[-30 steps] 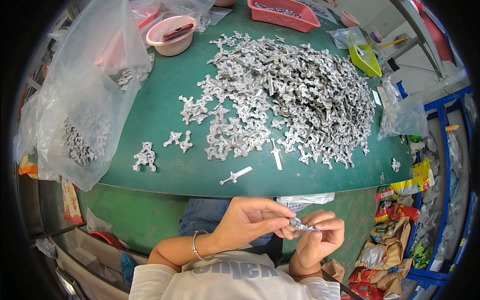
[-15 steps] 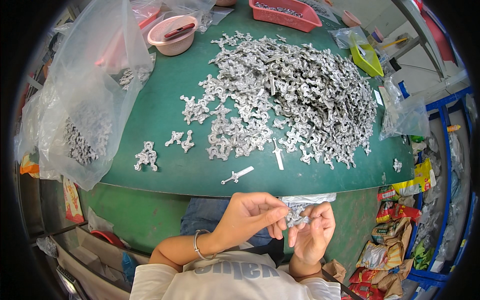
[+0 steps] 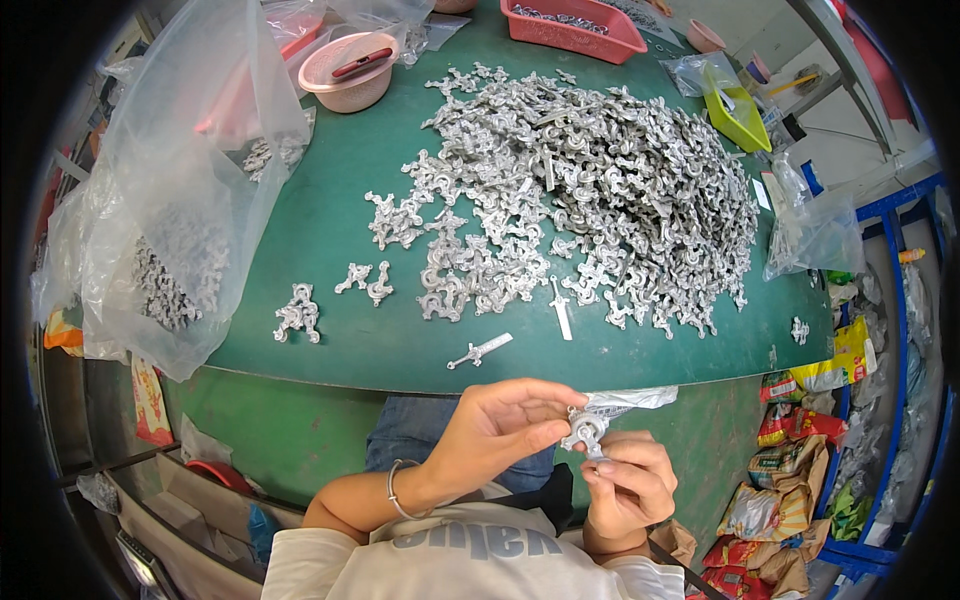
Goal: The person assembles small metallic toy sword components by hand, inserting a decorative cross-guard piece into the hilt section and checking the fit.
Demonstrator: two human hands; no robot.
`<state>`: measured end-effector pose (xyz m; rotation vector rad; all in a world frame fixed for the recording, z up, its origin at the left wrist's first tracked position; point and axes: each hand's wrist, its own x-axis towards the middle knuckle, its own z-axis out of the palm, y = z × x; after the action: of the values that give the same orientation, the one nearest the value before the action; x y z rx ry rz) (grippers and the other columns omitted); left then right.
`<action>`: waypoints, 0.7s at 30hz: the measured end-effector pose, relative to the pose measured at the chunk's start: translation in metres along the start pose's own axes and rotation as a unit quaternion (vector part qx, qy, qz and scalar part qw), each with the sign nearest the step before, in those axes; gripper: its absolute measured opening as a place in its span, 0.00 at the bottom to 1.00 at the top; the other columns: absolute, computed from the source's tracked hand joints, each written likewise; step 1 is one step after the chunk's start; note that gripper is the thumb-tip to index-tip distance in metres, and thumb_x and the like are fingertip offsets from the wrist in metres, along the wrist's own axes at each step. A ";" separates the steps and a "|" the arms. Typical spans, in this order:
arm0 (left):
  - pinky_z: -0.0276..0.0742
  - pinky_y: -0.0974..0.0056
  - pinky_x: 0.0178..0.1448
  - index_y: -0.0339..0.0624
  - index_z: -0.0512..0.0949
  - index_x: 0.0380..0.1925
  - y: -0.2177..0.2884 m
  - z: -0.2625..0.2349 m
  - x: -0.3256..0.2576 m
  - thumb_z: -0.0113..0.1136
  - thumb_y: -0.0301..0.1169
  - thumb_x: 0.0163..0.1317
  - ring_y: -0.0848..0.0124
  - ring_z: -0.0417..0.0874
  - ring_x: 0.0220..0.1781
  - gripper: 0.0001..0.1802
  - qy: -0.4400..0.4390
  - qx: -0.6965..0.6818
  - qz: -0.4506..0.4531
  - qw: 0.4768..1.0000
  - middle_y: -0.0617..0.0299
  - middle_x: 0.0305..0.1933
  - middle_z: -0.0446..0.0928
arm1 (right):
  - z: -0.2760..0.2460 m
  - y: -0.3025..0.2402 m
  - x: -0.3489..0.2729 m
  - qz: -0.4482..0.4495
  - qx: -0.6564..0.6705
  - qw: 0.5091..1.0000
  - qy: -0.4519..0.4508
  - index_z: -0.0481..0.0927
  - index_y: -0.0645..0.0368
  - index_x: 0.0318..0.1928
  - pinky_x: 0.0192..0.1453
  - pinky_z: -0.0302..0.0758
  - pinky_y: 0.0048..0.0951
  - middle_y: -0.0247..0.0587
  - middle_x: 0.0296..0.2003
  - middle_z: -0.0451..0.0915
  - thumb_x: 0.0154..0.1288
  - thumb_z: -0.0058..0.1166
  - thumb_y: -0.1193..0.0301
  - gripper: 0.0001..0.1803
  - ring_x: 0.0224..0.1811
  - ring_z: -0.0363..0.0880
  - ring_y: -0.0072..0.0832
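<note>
Just off the table's near edge, my left hand [image 3: 515, 423] and my right hand [image 3: 628, 483] pinch one small silver metal casting [image 3: 586, 431] between their fingertips. It has a round, ring-like middle and lobed arms. My left fingers hold its upper left side, my right thumb and fingers its lower end. Beyond my hands spreads a large heap of similar silver castings [image 3: 640, 190] on the green table [image 3: 330, 220]. Two flat sword-shaped silver pieces lie near the front edge, one sword-shaped piece [image 3: 480, 350] on the left and another sword-shaped piece [image 3: 560, 308] closer to the heap.
A big clear plastic bag [image 3: 190, 200] with castings inside stands at the left. Behind it are a pink bowl [image 3: 350, 90] with a red-handled tool and a pink tray [image 3: 575, 35] of metal rings. A yellow-green tray [image 3: 738, 118] and blue shelving [image 3: 925, 390] are at the right.
The casting has turned in my fingers, so its round middle now shows. My right hand has shifted slightly down, and more of the piece is visible between the hands.
</note>
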<state>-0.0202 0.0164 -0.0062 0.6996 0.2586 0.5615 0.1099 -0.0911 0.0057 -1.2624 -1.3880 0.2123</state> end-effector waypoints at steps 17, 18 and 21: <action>0.74 0.69 0.50 0.28 0.71 0.46 -0.001 -0.002 0.000 0.51 0.21 0.61 0.72 0.78 0.44 0.13 -0.004 -0.008 -0.012 1.000 0.56 0.43 0.75 | 0.004 0.000 0.001 -0.011 -0.004 1.000 0.018 0.78 0.64 0.33 0.30 0.74 0.29 0.45 0.29 0.76 0.42 0.62 0.85 0.13 0.26 0.77 0.35; 0.74 0.69 0.50 0.28 0.71 0.46 -0.002 -0.002 -0.001 0.51 0.21 0.61 0.72 0.78 0.44 0.13 -0.003 -0.005 -0.012 1.000 0.55 0.44 0.75 | 0.004 0.000 0.000 -0.012 -0.003 1.000 0.020 0.78 0.64 0.32 0.30 0.74 0.29 0.44 0.29 0.76 0.42 0.62 0.85 0.13 0.26 0.77 0.35; 0.74 0.69 0.51 0.28 0.71 0.46 -0.002 -0.002 0.000 0.52 0.21 0.61 0.72 0.78 0.44 0.13 -0.003 -0.001 -0.014 1.000 0.55 0.45 0.75 | 0.004 0.000 0.000 -0.015 -0.002 1.000 0.023 0.78 0.64 0.32 0.29 0.74 0.29 0.44 0.28 0.76 0.41 0.62 0.85 0.13 0.26 0.77 0.35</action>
<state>-0.0206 0.0164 -0.0087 0.6956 0.2621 0.5336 0.1067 -0.0891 0.0045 -1.2416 -1.3678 0.1603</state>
